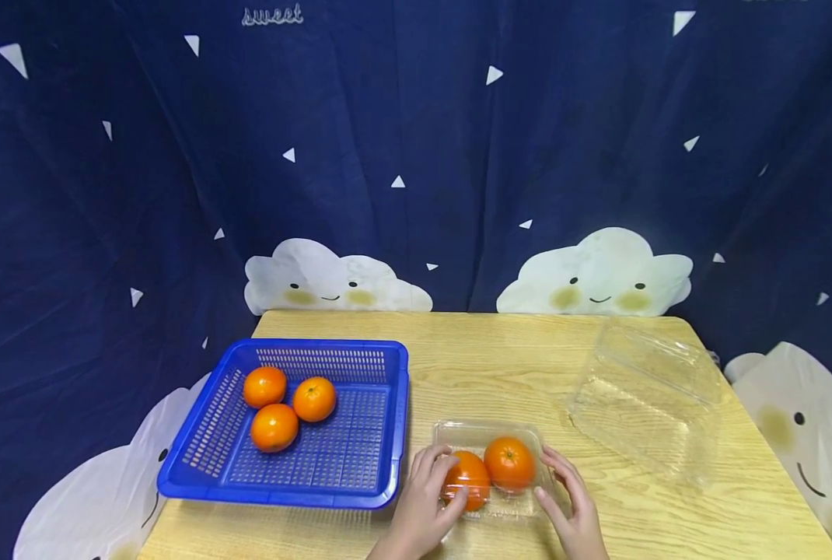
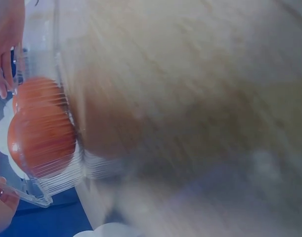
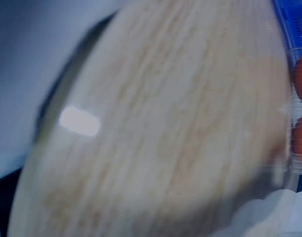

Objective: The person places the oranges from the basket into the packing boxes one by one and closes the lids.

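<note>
The clear container stands on the desk, just right of the blue basket, with a left orange and a right orange inside. The left hand holds its left end, fingers curved; the right hand is at the right end, fingers fairly straight and wide of the thumb. The thin plastic would likely buckle under a hard squeeze. An uneven lift could roll both oranges to one end, and the left fingertips might nudge the nearer fruit.
</note>
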Available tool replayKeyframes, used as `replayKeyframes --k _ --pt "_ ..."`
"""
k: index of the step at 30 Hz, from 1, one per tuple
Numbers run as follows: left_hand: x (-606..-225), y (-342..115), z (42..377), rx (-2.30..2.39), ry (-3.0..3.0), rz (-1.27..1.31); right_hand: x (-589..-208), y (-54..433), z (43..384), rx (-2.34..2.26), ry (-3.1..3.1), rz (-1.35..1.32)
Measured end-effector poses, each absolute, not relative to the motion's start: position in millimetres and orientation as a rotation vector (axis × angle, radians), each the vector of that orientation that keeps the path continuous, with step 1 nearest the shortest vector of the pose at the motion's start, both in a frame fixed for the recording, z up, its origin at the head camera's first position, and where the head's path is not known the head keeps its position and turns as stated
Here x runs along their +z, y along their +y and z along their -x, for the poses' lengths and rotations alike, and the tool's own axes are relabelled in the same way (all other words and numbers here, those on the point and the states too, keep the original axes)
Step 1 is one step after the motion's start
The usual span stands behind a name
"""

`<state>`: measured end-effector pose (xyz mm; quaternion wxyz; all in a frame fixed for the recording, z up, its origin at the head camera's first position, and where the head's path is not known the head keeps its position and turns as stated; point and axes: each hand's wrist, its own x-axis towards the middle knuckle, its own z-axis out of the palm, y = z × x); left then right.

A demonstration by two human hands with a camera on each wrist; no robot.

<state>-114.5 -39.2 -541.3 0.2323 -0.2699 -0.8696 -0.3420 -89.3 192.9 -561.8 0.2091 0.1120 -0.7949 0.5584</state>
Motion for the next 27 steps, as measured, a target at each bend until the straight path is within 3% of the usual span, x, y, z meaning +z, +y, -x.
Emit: replayKeyframes --k 10,27 --pt "-550.3 -42.9 111.8 -0.904 -2.408 0.781 -578.1 200.5 93.4 1.413 -2.082 -0.605" --pt "-563.8 -42.5 110.0 -0.839 -2.383 0.814 -591.8 202.2 84.8 1.458 -2.211 -0.524"
